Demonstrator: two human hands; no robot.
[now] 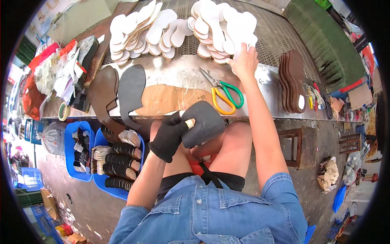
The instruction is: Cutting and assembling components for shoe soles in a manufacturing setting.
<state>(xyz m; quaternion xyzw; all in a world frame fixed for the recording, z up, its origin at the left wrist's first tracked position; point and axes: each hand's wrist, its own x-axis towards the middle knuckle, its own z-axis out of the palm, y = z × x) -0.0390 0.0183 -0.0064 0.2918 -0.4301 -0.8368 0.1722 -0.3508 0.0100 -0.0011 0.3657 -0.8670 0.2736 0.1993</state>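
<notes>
A dark leather piece (204, 124) was pinched in the black-gloved left hand (170, 137), extended to the right of that grip. White insoles (239, 28) were touched by the right hand (245, 62); whether any was pinched could not be told. Scissors (215, 83) were seen between both grips.

A wooden stool (307, 149) stands at right, a filled plastic bag (53, 139) at left

Blue denim shirt (199, 217), black left glove (165, 139), black shorts (232, 181)
</notes>
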